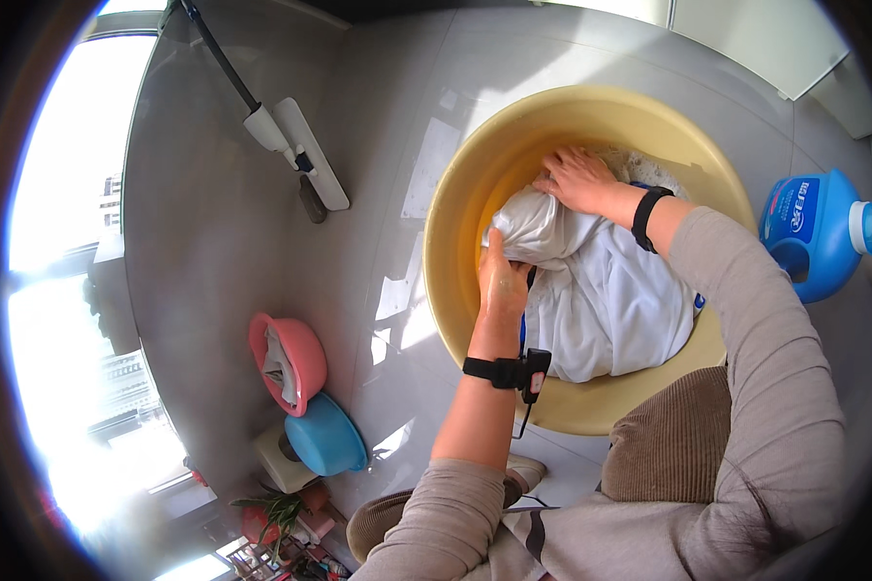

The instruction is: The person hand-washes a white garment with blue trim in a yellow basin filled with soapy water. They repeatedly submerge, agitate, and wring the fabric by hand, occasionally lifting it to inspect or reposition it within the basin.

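A wet white cloth garment (pixel 614 305) lies bunched in a large yellow plastic tub (pixel 450 196). My left hand (pixel 505 283) grips a folded part of it near the tub's left side, thumb on top. At the far side of that same bunch, my right hand (pixel 578 178) has its fingers curled over the fabric. Soap suds (pixel 636 168) show beyond my right hand, against the far wall of the tub. Small blue patches peek out at the garment's edges. Both wrists wear black straps, and a small black device sits on the left one.
A blue detergent jug (pixel 806 232) stands right of the tub. Left are a flat mop (pixel 312 152) against the wall, a pink basin (pixel 309 363) holding cloth, a blue basin (pixel 327 436) and a potted plant (pixel 280 512). White cabinets (pixel 756 43) line the far right.
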